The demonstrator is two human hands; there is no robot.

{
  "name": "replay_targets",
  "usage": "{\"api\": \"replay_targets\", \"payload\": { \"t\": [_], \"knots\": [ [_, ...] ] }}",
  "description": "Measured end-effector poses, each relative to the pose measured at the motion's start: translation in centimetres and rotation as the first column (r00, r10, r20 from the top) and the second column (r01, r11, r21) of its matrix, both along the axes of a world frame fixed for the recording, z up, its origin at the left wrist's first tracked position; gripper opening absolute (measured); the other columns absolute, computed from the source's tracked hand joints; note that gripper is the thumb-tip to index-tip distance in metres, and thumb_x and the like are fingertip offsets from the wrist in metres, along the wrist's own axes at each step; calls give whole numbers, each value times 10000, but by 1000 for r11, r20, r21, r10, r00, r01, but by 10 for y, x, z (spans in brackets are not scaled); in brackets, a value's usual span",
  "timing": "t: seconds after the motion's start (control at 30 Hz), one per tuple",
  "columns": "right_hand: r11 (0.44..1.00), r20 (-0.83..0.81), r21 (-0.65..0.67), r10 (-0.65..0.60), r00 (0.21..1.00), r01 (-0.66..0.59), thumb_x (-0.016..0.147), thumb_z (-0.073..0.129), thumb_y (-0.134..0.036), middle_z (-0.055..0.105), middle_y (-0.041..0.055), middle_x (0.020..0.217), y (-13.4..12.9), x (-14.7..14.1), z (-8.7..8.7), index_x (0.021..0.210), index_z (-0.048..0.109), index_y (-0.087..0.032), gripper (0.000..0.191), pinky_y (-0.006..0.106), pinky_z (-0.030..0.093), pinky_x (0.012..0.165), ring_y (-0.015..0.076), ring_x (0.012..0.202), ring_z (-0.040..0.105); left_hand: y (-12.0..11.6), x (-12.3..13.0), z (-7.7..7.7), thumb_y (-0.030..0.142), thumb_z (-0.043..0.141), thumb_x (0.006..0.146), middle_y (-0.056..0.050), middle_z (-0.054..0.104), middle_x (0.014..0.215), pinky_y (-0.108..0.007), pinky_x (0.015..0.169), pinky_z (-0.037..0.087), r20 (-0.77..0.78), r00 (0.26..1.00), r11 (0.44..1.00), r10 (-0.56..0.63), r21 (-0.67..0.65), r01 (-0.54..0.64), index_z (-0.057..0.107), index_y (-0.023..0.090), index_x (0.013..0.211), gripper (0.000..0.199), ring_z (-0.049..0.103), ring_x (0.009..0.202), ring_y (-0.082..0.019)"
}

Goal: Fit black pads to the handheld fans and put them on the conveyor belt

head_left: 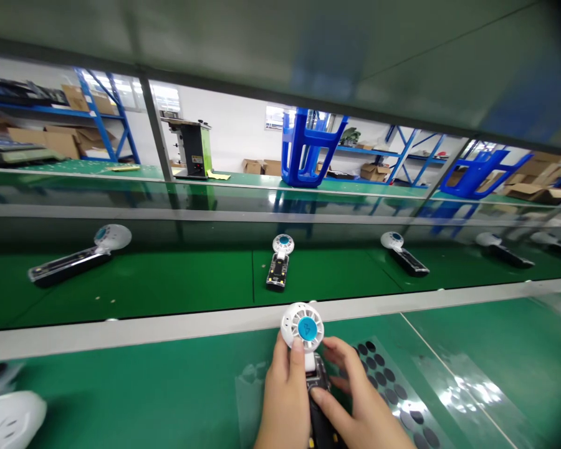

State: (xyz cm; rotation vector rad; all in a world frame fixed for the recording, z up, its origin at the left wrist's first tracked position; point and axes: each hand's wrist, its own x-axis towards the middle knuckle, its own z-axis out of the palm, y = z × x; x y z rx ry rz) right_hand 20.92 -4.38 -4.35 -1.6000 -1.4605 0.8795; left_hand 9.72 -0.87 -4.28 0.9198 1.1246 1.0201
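At the lower middle, a device with a round white vented head (302, 325), a blue centre and a black body (321, 416) is held in both hands. My left hand (285, 396) grips its neck, the thumb resting on the white head's lower edge. My right hand (355, 405) closes round the body from the right, its thumb on the front below the neck. A clear sheet with several black round stickers (389, 375) lies on the green table, partly behind my right hand.
Beyond the pale rail (168, 327), similar devices (278, 271) lie spaced along a green belt (224, 274). A white part (14, 418) sits at the lower left. Blue stools (308, 149), a green-sided machine (194, 149) and shelves stand behind. A panel hangs overhead.
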Motion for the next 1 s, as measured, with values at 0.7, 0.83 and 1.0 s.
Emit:
{"api": "replay_targets", "payload": {
  "t": [0.7, 0.83, 1.0],
  "knots": [
    [994, 99, 49, -100, 990, 95, 840, 470, -248, 352, 78, 1352, 119, 12, 18, 1261, 378, -195, 435, 394, 310, 982, 224, 1238, 311, 28, 0, 3, 629, 599, 585, -71, 654, 560, -326, 591, 452, 427, 901, 961, 76, -272, 48, 470, 90, 1116, 767, 618, 559, -238],
    [988, 175, 35, -156, 972, 152, 816, 569, -265, 337, 70, 1354, 168, -3, 4, 1208, 448, -206, 415, 560, 226, 974, 300, 1218, 307, 41, -2, 18, 507, 519, 736, -141, 684, 725, -328, 650, 458, 506, 859, 934, 82, -339, 111, 610, 52, 879, 485, 631, 684, -241],
    [972, 19, 5, -234, 972, 234, 842, 536, -262, 467, 75, 1236, 176, 1, 1, 1180, 465, -194, 352, 507, 344, 918, 253, 1097, 459, 40, -3, 36, 534, 388, 798, -156, 684, 681, -295, 576, 439, 502, 858, 909, 103, -399, 124, 636, 67, 789, 529, 620, 592, -214]
  ]
}}
